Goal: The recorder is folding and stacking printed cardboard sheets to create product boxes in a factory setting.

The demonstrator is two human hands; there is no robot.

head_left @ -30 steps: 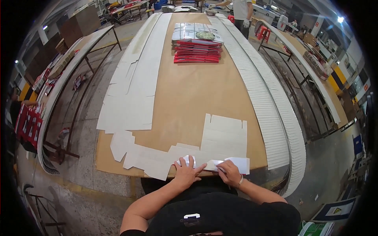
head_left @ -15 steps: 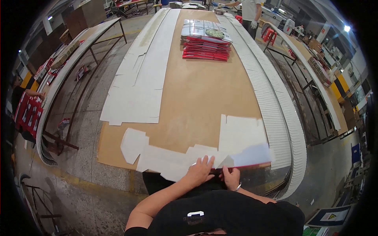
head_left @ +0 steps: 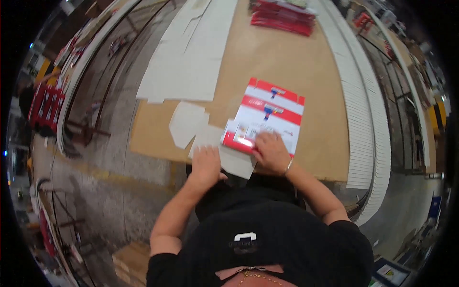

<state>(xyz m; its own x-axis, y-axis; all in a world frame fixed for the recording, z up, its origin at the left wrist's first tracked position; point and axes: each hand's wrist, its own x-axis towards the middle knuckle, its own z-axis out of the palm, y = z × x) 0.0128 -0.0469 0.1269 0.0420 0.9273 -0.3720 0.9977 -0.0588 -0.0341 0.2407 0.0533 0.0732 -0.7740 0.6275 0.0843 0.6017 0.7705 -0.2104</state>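
Card sheet [head_left: 272, 99] lies mid-frame on the counter [head_left: 325, 119], left hand [head_left: 206, 167] over its pale flap [head_left: 210, 136], right hand [head_left: 272, 150] on its printed panel [head_left: 246, 134], can't tell if either grip pinches card; I'd square it up, then press evenly to crease it flat.

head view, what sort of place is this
Probably a carton or packaging workshop: a red-and-white printed card blank lies on a long brown table, rows of overlapping white card run down its right side, and a red stack sits further back.
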